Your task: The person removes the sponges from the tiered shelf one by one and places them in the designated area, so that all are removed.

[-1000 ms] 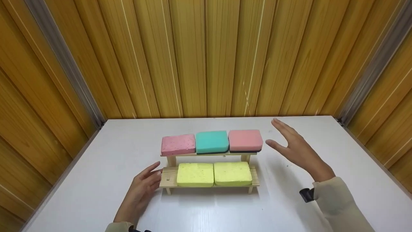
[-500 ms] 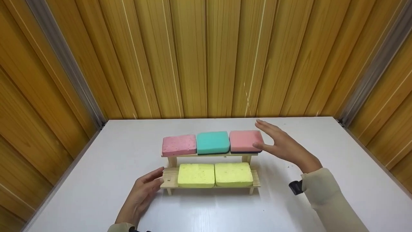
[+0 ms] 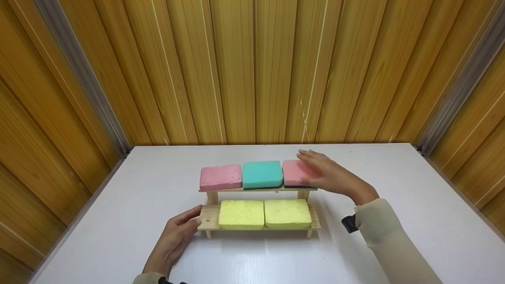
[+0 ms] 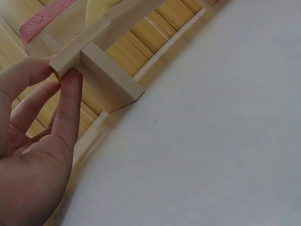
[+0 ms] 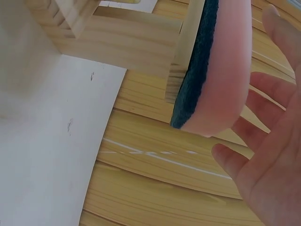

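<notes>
The spread right hand [image 3: 331, 175], gripping nothing, hovers beside the far-right pink sponge [image 3: 294, 172]; the left hand [image 3: 177, 233] pinches the rack's [image 3: 209, 215] near-left end.

In the head view, at lower right, the right sleeve [image 3: 390, 236] is plain beige, with 1 small black block [image 3: 349, 224] beside it; at bottom left, the left sleeve [image 3: 148, 279] is beige too, beside what may be a similar black piece [image 3: 163, 281].
</notes>
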Action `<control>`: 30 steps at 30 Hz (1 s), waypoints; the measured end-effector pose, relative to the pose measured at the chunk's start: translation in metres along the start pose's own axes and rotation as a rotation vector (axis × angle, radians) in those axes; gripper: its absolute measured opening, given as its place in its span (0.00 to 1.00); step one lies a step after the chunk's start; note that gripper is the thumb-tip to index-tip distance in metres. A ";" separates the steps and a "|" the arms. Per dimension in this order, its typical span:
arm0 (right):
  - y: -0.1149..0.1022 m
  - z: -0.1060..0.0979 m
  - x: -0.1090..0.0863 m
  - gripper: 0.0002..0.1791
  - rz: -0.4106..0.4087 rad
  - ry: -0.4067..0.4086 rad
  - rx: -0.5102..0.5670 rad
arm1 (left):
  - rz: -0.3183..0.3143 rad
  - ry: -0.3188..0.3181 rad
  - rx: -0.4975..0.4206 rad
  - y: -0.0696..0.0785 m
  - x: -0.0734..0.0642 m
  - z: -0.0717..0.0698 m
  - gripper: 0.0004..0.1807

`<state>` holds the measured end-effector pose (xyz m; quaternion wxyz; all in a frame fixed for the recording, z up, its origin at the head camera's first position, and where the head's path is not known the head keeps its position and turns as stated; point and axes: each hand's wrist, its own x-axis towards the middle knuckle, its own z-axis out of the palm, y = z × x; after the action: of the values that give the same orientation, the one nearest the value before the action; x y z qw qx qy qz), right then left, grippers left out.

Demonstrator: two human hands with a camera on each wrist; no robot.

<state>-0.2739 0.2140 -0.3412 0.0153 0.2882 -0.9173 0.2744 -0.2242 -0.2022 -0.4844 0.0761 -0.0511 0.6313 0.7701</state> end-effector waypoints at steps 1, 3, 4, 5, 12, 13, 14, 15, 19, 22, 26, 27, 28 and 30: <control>-0.001 0.000 0.001 0.40 0.002 -0.004 0.002 | 0.003 -0.006 0.000 0.000 0.000 0.000 0.32; -0.003 0.001 0.003 0.41 0.012 -0.013 0.009 | 0.007 -0.014 0.002 0.000 0.000 -0.001 0.32; -0.004 0.001 0.003 0.41 0.018 -0.018 0.014 | 0.008 -0.020 0.000 0.000 -0.001 -0.002 0.32; -0.005 0.001 0.004 0.42 0.020 -0.022 0.017 | 0.009 -0.020 0.001 0.000 -0.001 -0.002 0.32; -0.005 0.004 0.008 0.41 0.021 -0.043 0.000 | 0.016 -0.021 0.010 -0.001 -0.001 -0.003 0.33; -0.005 0.004 0.008 0.41 0.018 -0.044 -0.008 | 0.017 -0.022 0.009 -0.001 0.000 -0.004 0.32; -0.005 0.005 0.008 0.41 0.014 -0.046 -0.016 | 0.019 -0.025 0.008 -0.001 -0.001 -0.004 0.32; -0.004 0.005 0.009 0.40 0.012 -0.047 -0.022 | 0.020 -0.027 0.007 -0.001 -0.001 -0.004 0.32; -0.003 0.007 0.009 0.39 0.009 -0.049 -0.052 | 0.028 -0.051 0.004 -0.002 -0.001 -0.004 0.33; -0.002 0.008 0.009 0.39 0.008 -0.055 -0.079 | 0.029 -0.062 0.004 -0.003 -0.002 -0.004 0.33; -0.001 0.009 0.009 0.39 0.009 -0.060 -0.098 | 0.022 -0.054 0.006 -0.004 -0.001 -0.004 0.33; -0.001 0.008 0.008 0.40 0.011 -0.061 -0.100 | 0.020 -0.051 0.005 -0.004 0.000 -0.004 0.33; 0.000 0.008 0.008 0.39 0.010 -0.060 -0.100 | 0.020 -0.049 0.006 -0.003 0.000 -0.003 0.33; 0.000 0.008 0.009 0.39 0.010 -0.059 -0.100 | 0.018 -0.045 0.003 -0.003 0.000 -0.003 0.33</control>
<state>-0.2799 0.2051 -0.3461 0.0015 0.2905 -0.9313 0.2197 -0.2241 -0.2049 -0.4879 0.0836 -0.0280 0.6312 0.7706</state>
